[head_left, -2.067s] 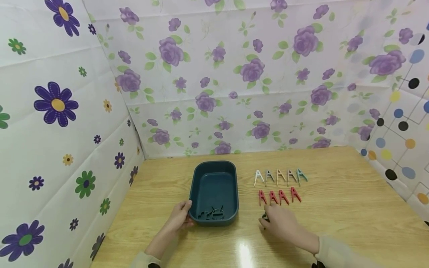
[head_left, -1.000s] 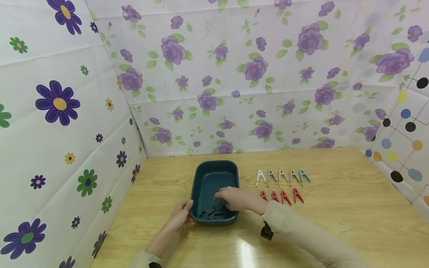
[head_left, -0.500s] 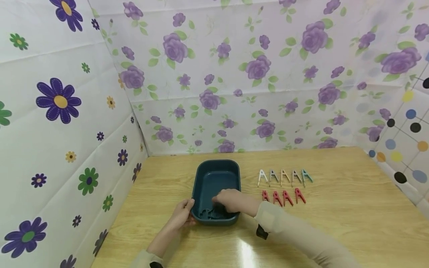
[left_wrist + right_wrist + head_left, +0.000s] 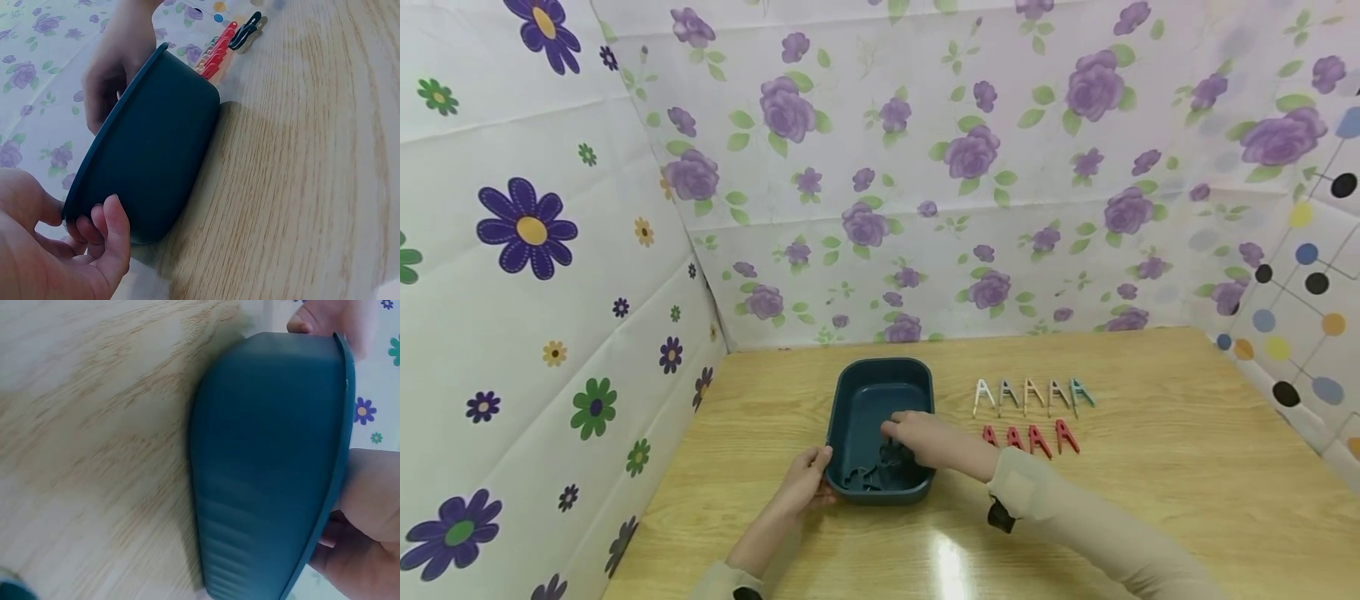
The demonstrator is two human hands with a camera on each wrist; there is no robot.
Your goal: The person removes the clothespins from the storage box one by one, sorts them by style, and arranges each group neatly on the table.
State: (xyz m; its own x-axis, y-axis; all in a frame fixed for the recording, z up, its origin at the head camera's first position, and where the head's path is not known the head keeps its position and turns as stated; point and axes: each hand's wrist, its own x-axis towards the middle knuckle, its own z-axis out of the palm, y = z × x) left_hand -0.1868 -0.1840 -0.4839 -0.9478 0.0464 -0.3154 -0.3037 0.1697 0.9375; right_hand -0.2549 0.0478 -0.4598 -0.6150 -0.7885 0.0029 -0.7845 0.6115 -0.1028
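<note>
A dark teal plastic basin (image 4: 883, 408) stands on the wooden table. My left hand (image 4: 801, 483) grips its near left corner, thumb at the rim and fingers against the outer wall in the left wrist view. Over the right rim, my right hand (image 4: 925, 439) reaches into the basin with curled fingers. Thin dark outlined pieces (image 4: 861, 479) lie at the basin's near end, one dark piece (image 4: 891, 454) right under the right fingertips. I cannot tell whether these fingers hold it. The basin's wall hides the right fingertips in the right wrist view (image 4: 369, 519).
Right of the basin, a row of white, grey, beige and teal clothespins (image 4: 1032, 394) lies behind a row of red clothespins (image 4: 1065, 437). A dark clip (image 4: 245, 31) lies near the red ones in the left wrist view. Floral cloth walls (image 4: 880, 208) enclose the table.
My right hand has come from the table in front of the red clothespins into the basin, dipped toward the dark pieces and risen slightly. The pieces have shifted; my left hand stays at the corner.
</note>
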